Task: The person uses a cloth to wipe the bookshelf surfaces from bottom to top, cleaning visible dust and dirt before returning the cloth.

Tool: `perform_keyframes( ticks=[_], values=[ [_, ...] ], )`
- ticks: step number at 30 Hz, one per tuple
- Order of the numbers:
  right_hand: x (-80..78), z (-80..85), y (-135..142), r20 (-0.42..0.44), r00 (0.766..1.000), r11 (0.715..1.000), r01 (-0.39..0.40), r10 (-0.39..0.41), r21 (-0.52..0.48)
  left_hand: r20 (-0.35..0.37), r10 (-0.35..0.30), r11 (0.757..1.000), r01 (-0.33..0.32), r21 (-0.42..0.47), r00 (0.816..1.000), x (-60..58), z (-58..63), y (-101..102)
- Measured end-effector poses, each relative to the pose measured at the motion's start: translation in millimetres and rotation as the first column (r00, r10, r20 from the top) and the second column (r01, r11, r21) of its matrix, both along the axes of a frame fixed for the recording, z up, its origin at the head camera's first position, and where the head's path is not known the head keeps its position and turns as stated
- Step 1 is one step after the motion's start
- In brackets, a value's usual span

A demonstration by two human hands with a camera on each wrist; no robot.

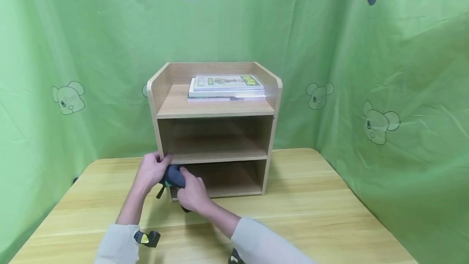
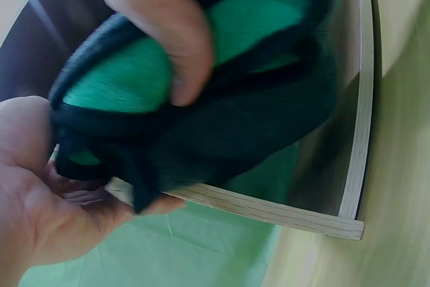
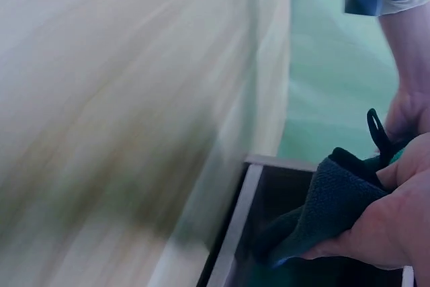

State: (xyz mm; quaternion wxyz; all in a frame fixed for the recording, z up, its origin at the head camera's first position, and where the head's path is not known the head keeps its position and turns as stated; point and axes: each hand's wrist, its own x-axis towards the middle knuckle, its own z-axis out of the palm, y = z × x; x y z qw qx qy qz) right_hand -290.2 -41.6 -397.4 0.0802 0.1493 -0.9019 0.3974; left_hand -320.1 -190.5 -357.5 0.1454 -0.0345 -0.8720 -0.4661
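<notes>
At lower L of shelf unit (image 1: 220, 160), L hand (image 1: 151, 171) clamped on side panel (image 1: 156, 129), R hand (image 1: 192, 192) on cloth (image 1: 176, 177): prob. wiping step, next likely needing firm edge strokes.

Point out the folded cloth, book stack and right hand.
Folded cloth (image 2: 248, 112): left wrist view, dark outer fabric.
Book stack (image 1: 227, 92): head view, front edges.
Right hand (image 1: 193, 191): head view, back of hand.

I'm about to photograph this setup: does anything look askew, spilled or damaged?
Nothing stands out. The shelf stands upright with no visible damage, and no spill shows on the table. The books on top sit slightly offset and the dark cloth in the right hand is bunched; neither looks odd.
</notes>
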Motion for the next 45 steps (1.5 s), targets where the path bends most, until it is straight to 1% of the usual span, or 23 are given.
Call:
perform_keyframes(
  ticks=[3,6,11,14,18,20,21,22,23,25,27,28,29,30,31,33,36,37,38,39,41,43,45],
  values=[
    [1.4,4.3,-3.0,-0.005,1.000,0.999,0.000,0.000,-0.055,0.004,0.006,1.000,-0.006,0.000,1.000,0.9,-0.9,-1.4],
    [0.5,5.4,-5.9,-0.020,1.000,0.998,-0.005,0.004,-0.066,0.014,0.011,1.000,-0.011,0.004,1.000,1.8,-1.0,-2.2],
    [-3.9,4.9,-9.6,-0.109,0.993,0.999,-0.031,0.034,0.030,0.028,0.015,1.000,-0.015,-0.004,0.999,2.4,0.7,-0.9],
    [-6.6,4.0,-10.9,-0.157,0.987,0.995,-0.028,0.043,0.099,0.026,0.014,1.000,-0.014,-0.003,1.000,2.0,1.6,0.8],
    [-8.5,-2.9,-12.4,-0.133,0.990,0.984,-0.028,0.052,0.176,0.024,0.008,1.000,-0.008,0.014,1.000,1.5,1.2,1.1],
    [-8.4,-8.9,-12.3,-0.116,0.991,0.971,-0.032,0.061,0.237,0.027,0.005,1.000,-0.005,0.020,1.000,2.0,0.6,0.6],
    [-8.1,-12.8,-12.1,-0.106,0.993,0.958,-0.029,0.061,0.284,0.024,0.007,1.000,-0.007,0.016,1.000,2.1,0.2,0.3],
    [-7.7,-16.2,-11.6,-0.104,0.992,0.939,-0.025,0.065,0.344,0.023,0.007,1.000,-0.008,0.012,1.000,2.3,0.1,0.2],
    [-7.1,-19.6,-11.2,-0.104,0.992,0.913,-0.019,0.067,0.408,0.019,0.008,1.000,-0.008,0.009,1.000,2.3,-0.3,0.3],
    [-5.0,-25.5,-10.6,-0.098,0.992,0.847,-0.011,0.074,0.532,0.012,0.005,1.000,-0.005,0.004,1.000,2.3,-1.1,0.8],
    [-2.6,-28.8,-10.0,-0.090,0.993,0.780,-0.008,0.082,0.625,0.003,0.010,1.000,-0.010,-0.006,1.000,1.7,-1.4,1.4],
    [-1.8,-28.9,-9.5,-0.088,0.992,0.760,-0.010,0.089,0.650,0.003,0.008,1.000,-0.008,-0.005,1.000,1.5,-1.3,1.5],
    [-1.0,-28.4,-8.8,-0.081,0.993,0.751,-0.015,0.091,0.660,0.002,0.007,1.000,-0.007,-0.004,1.000,1.2,-1.3,1.5],
    [-0.2,-27.1,-7.8,-0.067,0.994,0.754,-0.024,0.090,0.656,0.003,0.007,1.000,-0.007,-0.004,1.000,1.1,-0.9,1.1],
    [0.3,-25.7,-5.9,-0.042,0.996,0.770,-0.038,0.084,0.637,0.005,0.008,1.000,-0.008,-0.004,1.000,1.2,-0.5,1.2],
    [0.7,-22.7,-1.5,0.018,0.997,0.819,-0.069,0.072,0.570,0.009,0.003,1.000,-0.003,-0.002,1.000,1.9,0.9,0.6],
    [1.4,-19.1,4.6,0.098,0.993,0.907,-0.099,0.064,0.409,0.021,0.002,1.000,-0.002,-0.005,1.000,3.0,2.8,-0.9],
    [1.6,-18.4,6.2,0.107,0.992,0.931,-0.103,0.069,0.351,0.025,0.002,1.000,-0.002,-0.006,1.000,3.4,3.3,-1.3],
    [2.0,-17.5,7.4,0.107,0.992,0.948,-0.103,0.074,0.302,0.029,0.001,1.000,-0.001,-0.007,1.000,3.7,3.5,-1.5],
    [2.5,-16.3,8.3,0.094,0.992,0.962,-0.101,0.079,0.255,0.036,0.001,1.000,0.000,-0.004,0.999,4.0,3.7,-1.5],
    [3.1,-13.8,9.3,0.042,0.995,0.978,-0.097,0.091,0.186,0.040,0.007,1.000,-0.007,-0.003,0.999,4.0,3.6,-1.0],
    [3.8,-9.9,9.4,-0.046,0.994,0.982,-0.088,0.097,0.165,0.047,0.008,1.000,-0.009,0.008,0.999,4.0,3.1,0.0],
    [3.9,-5.5,9.0,-0.134,0.986,0.983,-0.075,0.098,0.167,0.052,0.011,1.000,-0.012,0.017,0.999,3.6,2.7,1.1]
  ],
)
